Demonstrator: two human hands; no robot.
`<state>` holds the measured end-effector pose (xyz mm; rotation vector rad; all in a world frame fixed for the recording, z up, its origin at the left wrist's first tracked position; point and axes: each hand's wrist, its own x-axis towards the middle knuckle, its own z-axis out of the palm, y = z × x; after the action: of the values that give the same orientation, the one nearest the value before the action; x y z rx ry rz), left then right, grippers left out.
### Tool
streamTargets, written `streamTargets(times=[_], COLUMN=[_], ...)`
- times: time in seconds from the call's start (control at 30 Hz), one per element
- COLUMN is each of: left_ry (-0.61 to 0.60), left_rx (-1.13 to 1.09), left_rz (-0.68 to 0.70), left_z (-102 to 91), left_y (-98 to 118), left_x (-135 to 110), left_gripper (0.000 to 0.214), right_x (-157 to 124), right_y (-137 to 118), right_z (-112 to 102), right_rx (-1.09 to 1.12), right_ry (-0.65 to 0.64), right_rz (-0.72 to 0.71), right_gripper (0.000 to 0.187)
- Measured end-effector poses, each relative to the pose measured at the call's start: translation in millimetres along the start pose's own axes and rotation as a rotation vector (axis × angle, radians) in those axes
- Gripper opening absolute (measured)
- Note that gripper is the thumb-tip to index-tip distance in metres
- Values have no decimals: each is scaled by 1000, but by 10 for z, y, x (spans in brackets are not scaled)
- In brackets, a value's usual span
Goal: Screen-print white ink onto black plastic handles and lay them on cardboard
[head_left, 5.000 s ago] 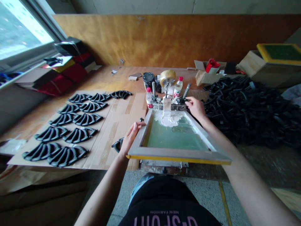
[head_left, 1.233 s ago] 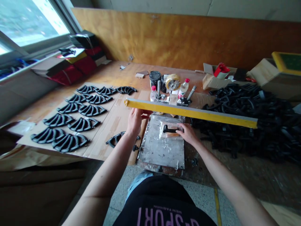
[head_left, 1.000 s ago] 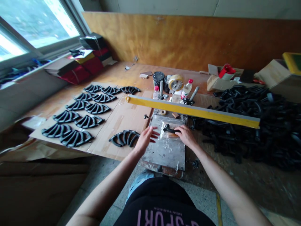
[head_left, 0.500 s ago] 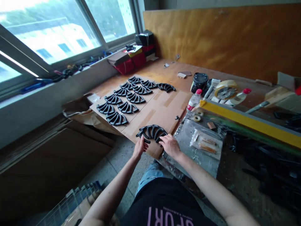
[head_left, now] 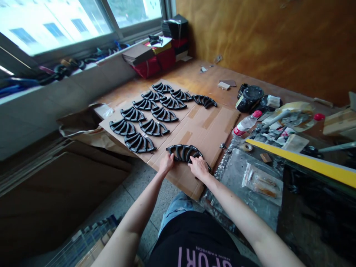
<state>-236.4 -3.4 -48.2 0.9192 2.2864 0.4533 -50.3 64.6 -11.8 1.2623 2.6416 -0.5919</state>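
A black fan-shaped piece with curved ribs [head_left: 183, 149] lies on the near end of a flat cardboard sheet [head_left: 180, 180]. My left hand [head_left: 167, 163] pinches its left end between thumb and fingers. Over the piece's right part, my right hand [head_left: 199, 167] has its fingers bent onto the ribs and covers some of them. Similar black fan pieces [head_left: 140, 142] lie in rows on the cardboard's left half, and one more black fan piece [head_left: 204, 100] sits apart at the far edge.
Right of the cardboard stand a red-capped bottle [head_left: 247, 123] and a black jar [head_left: 251, 97]. A yellow-edged bar [head_left: 300, 161] crosses the right side above a grey board with a plastic bag [head_left: 261, 181]. Red boxes [head_left: 150, 66] stand at the back by the window.
My left hand has brought the loose rib at the fan's left end in against the others. My right hand has moved further onto the ribs. The view has shifted slightly.
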Motion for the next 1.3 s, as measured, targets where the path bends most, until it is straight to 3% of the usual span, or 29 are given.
streamTargets(times=[0.1,0.2,0.27,0.33,0.53,0.73,0.87,1.0,1.1,1.3], left_ry=[109,229,229,187,199,193,194,236,261,301], left_rx=[73,201,286,343,347,359,364,380,362,308], left_rz=[53,300,490,552,470,492,485,455,421,463], left_z=[-63,-3,75,141,127,98,192,357,432,297], left_y=[80,140,196,268,444,509,532,560,568,610], left_x=[85,-5,-79,-115,1,82,52,14,16,218], left_gripper=[41,38,38,40,41,43,51,64,59,53], right_x=[94,121,120,115,116,194,228,210,182,118], right_y=[-32,-38,-34,-30,-31,-4,45,67,32,-82], right_z=[-18,-9,9,25,28,36,49,81,107,103], right_rx=[17,37,42,41,54,100,170,222,202,196], right_ry=[18,9,9,7,-15,10,20,-11,-1,68], right_rz=[37,46,44,46,67,43,31,109,116,141], right_gripper=[49,50,52,53,51,52,54,54,53,51])
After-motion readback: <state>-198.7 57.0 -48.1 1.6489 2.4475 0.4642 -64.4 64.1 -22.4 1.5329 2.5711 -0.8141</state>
